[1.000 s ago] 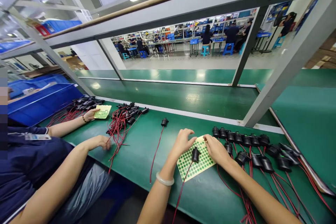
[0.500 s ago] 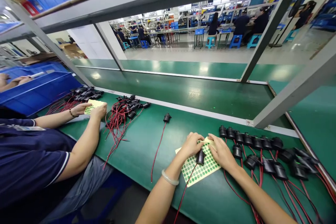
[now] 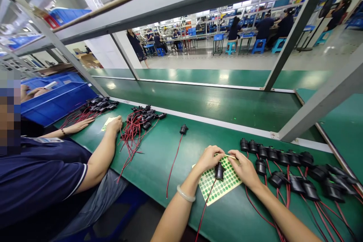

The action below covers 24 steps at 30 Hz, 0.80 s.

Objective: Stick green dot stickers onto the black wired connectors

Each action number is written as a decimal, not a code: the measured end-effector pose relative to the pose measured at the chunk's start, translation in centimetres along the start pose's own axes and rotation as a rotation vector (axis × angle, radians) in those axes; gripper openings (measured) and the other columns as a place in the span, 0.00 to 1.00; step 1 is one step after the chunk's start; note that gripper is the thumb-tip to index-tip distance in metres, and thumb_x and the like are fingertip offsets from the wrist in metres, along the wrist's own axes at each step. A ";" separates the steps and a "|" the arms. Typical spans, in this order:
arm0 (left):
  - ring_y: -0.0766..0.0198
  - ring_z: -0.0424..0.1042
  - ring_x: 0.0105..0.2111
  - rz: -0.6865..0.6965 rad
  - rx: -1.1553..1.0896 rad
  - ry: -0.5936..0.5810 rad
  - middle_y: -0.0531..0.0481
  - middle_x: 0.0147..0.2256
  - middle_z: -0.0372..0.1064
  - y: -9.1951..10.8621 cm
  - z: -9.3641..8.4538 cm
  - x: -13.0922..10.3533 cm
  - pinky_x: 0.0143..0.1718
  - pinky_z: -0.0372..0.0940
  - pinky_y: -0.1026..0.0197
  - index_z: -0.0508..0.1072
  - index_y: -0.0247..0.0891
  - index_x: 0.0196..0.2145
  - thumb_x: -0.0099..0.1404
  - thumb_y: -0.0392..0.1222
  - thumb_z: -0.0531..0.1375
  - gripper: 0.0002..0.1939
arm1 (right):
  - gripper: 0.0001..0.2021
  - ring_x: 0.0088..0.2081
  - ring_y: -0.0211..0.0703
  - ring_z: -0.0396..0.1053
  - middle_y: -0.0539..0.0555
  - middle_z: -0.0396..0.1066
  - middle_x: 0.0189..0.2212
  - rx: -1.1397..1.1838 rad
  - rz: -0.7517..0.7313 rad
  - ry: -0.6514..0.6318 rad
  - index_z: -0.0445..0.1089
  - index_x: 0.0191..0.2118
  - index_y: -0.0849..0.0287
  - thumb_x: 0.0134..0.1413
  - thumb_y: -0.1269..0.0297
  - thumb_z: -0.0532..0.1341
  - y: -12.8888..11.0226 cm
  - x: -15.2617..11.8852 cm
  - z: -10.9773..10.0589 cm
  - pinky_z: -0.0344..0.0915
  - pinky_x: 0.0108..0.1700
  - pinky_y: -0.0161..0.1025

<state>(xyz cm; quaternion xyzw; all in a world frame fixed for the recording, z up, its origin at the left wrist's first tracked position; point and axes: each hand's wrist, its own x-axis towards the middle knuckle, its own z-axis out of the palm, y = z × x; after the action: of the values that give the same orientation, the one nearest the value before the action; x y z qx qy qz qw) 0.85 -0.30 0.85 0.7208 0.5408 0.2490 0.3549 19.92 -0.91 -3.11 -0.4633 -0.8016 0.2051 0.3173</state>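
A pale yellow sheet with rows of green round stickers lies on the green table. On it rests a black cylindrical part with a red wire running toward the front edge. My left hand, its wrist in a pale bangle, has its fingers closed at the sheet's top edge, just above the black part. My right hand pinches the raised, folded upper edge of the sheet. Whether my left fingers grip the sheet or the black part is hidden.
Several black parts with red wires stand at the right. One wired part lies left of the sheet, beyond it a wire pile. A co-worker's arm and a blue bin are at the left. A metal frame post rises at the right.
The sheet's upper edge is now folded up between my hands. My right fingers have drawn together on it. The co-worker's sheet is down on the table, one hand off it. The view has shifted slightly.
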 end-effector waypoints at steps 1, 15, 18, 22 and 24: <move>0.60 0.71 0.41 0.002 -0.002 -0.002 0.50 0.38 0.77 0.0 0.0 0.0 0.48 0.63 0.60 0.78 0.39 0.36 0.66 0.40 0.56 0.10 | 0.12 0.40 0.43 0.73 0.54 0.73 0.42 0.001 -0.012 0.004 0.69 0.47 0.60 0.68 0.57 0.58 0.0 0.0 0.0 0.73 0.43 0.44; 0.58 0.68 0.39 -0.081 0.045 -0.007 0.50 0.30 0.73 -0.2 0.4 0.0 0.46 0.62 0.58 0.76 0.38 0.31 0.65 0.40 0.53 0.12 | 0.15 0.42 0.48 0.72 0.56 0.75 0.38 -0.089 -0.181 0.072 0.72 0.42 0.58 0.70 0.56 0.51 -0.7 0.1 0.6 0.68 0.45 0.48; 0.59 0.68 0.38 -0.090 0.045 -0.008 0.51 0.28 0.73 -0.1 0.4 0.0 0.46 0.62 0.59 0.77 0.38 0.30 0.65 0.39 0.53 0.13 | 0.14 0.40 0.50 0.73 0.56 0.76 0.37 -0.085 -0.187 0.086 0.72 0.41 0.55 0.69 0.57 0.51 -0.9 0.3 0.5 0.69 0.42 0.47; 0.59 0.68 0.36 -0.098 0.032 -0.006 0.51 0.27 0.72 -0.1 0.3 0.0 0.44 0.63 0.60 0.78 0.36 0.30 0.64 0.37 0.54 0.12 | 0.15 0.37 0.48 0.75 0.54 0.77 0.35 -0.051 -0.189 0.106 0.72 0.39 0.53 0.69 0.56 0.49 -1.0 0.5 0.4 0.73 0.38 0.43; 0.60 0.69 0.35 -0.091 0.016 -0.011 0.51 0.28 0.73 -0.2 0.2 0.0 0.43 0.63 0.61 0.78 0.36 0.31 0.64 0.38 0.54 0.12 | 0.16 0.36 0.47 0.76 0.53 0.77 0.34 -0.041 -0.192 0.120 0.72 0.39 0.52 0.70 0.55 0.49 -1.0 0.6 0.2 0.74 0.37 0.42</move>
<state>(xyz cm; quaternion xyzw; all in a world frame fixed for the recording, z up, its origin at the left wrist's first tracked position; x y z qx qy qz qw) 0.85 -0.33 0.61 0.6996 0.5731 0.2243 0.3630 18.97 -0.88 -2.48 -0.4021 -0.8259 0.1294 0.3734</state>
